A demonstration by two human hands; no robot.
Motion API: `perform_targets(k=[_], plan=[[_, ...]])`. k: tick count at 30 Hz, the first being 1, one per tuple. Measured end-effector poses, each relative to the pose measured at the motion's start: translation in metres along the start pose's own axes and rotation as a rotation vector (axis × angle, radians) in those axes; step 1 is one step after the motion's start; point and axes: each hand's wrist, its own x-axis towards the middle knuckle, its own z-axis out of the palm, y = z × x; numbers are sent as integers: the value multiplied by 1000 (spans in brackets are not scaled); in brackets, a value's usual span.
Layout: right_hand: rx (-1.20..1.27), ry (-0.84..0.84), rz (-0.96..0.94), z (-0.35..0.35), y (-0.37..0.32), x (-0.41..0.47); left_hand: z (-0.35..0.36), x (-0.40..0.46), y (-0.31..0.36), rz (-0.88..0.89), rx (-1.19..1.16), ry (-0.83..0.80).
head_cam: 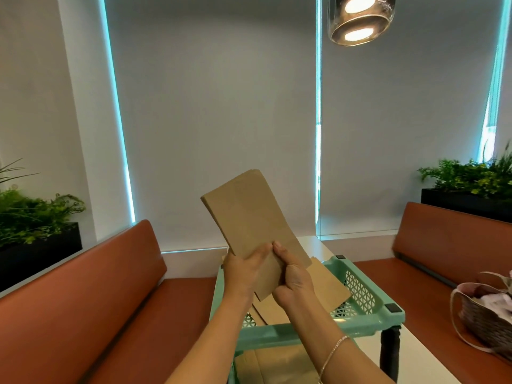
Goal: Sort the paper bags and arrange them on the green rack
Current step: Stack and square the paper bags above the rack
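Above the green rack (368, 324), a flat stack of brown paper bags (249, 217) is held up with its long axis steep, the top end leaning up and to the left; the left hand (243, 268) and right hand (293, 275) both curl round its lower end, thumbs on the near face. More paper bags (327, 286) lie loosely in the rack's top tray, others (274, 364) on the shelf below. A woven basket (487, 320) sits at the right.

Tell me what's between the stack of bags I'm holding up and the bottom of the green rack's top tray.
In the head view, more brown paper bags lie loose in the green rack below the held stack.
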Motion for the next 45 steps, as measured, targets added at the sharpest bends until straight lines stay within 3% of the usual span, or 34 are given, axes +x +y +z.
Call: perform_targets(k=[4, 8, 14, 16, 19, 24, 29, 32, 40, 45], plan=[[-118, 33, -10, -5, -4, 4, -10, 2, -11, -82, 84, -101], [-410, 83, -18, -18, -16, 18, -27, 15, -6, -123, 145, -31], [-1329, 365, -284, -65, -56, 66, -53, 23, -18, -226, 236, 77], [-1613, 463, -275, -83, -65, 82, -54, 25, -22, -232, 244, 82], [-1844, 459, -174, -100, -70, 100, -53, 26, -25, -223, 271, 65], [-1902, 428, -109, -100, -63, 101, -53, 23, -24, -210, 330, 40], [-2015, 518, -296, -97, -58, 102, -53, 24, -25, -188, 341, 31], [-2038, 472, -385, -88, -61, 93, -52, 23, -24, -189, 354, 25], [-1804, 317, -533, -29, -97, 57, -51, 19, -19, -204, 377, -11], [-1483, 263, -855, 25, -119, 22, -52, 20, -21, -198, 343, -8]])
